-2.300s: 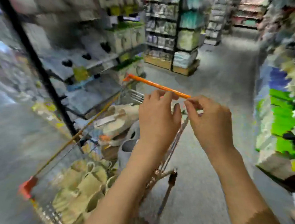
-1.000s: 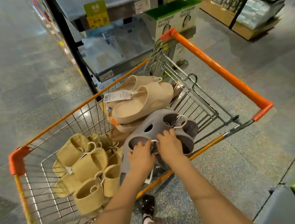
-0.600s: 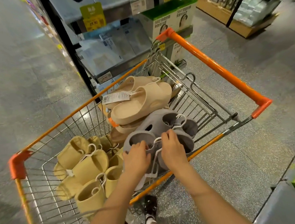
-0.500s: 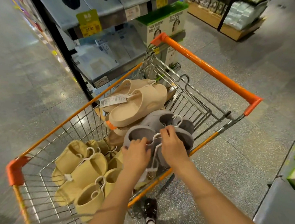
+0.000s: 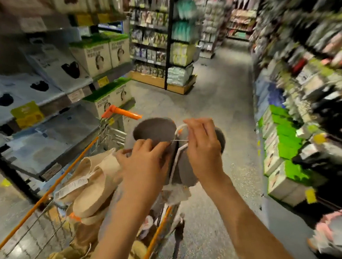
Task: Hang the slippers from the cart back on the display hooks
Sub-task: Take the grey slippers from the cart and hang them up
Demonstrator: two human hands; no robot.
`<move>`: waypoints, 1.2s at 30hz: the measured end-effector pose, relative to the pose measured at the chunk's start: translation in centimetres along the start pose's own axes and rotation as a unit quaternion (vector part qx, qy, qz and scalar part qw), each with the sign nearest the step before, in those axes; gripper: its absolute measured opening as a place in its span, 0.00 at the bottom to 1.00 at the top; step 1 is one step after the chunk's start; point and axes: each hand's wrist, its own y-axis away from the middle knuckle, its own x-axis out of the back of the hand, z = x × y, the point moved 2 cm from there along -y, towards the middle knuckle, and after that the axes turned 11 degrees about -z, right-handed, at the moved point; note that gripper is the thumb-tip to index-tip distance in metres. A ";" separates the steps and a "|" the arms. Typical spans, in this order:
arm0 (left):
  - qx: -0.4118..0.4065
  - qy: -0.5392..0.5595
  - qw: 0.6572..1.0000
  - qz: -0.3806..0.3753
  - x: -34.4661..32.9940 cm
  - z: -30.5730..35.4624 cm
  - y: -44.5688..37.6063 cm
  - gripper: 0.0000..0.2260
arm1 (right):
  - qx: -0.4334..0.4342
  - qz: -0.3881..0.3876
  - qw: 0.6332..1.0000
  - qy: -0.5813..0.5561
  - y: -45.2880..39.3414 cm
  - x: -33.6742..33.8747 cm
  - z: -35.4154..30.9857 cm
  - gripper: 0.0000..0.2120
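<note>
Two hands up over the cart (image 5: 110,195): left hand (image 5: 144,168) clamped on grey slippers (image 5: 156,130), right hand (image 5: 204,145) pinching the white hanger loop (image 5: 181,127) w/ fingertips. Pair prob. light, foamy, bendy; loop is the hold pt. Beige slippers (image 5: 89,189) left of hands, in cart. Display hooks not made out; far shelves blurred.

Slippers (image 5: 156,130) above cart (image 5: 48,192); shelves (image 5: 46,92) left.
</note>
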 end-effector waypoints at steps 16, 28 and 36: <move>-0.343 0.228 0.911 0.017 -4.9 32.6 -11.0 0.14 | -0.136 0.215 0.923 0.290 0.2 27.4 18.0 0.10; -0.493 0.277 0.820 -0.087 -12.1 49.9 -13.2 0.14 | -0.267 0.273 0.847 0.370 5.6 37.6 28.5 0.08; -0.608 0.313 0.699 -0.208 -18.9 61.6 -16.5 0.20 | -0.349 0.290 0.774 0.441 8.1 43.2 37.8 0.09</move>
